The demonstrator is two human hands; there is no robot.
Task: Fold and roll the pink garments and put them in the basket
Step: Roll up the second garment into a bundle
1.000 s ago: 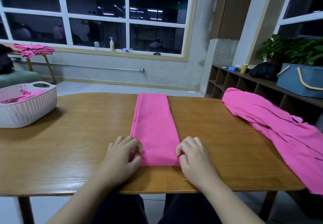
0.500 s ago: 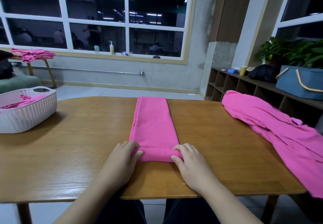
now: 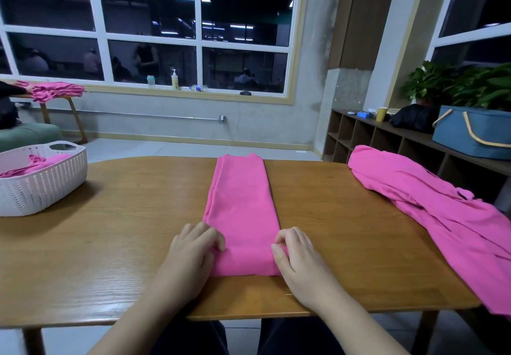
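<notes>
Across the wooden table (image 3: 345,216), both hands, left hand (image 3: 190,255) and right hand (image 3: 297,257), are pinching the folded garment's (image 3: 242,210) rolled end, which is risking skewing if one side leads.

near end of folded pink garment (image 3: 241,210) now turned over into a thicker roll; left hand (image 3: 190,257) and right hand (image 3: 300,263) moved up, pinching its ends.

Two pink garments (image 3: 240,210) (image 3: 442,216) on the table (image 3: 110,244), one basket (image 3: 41,183).
</notes>
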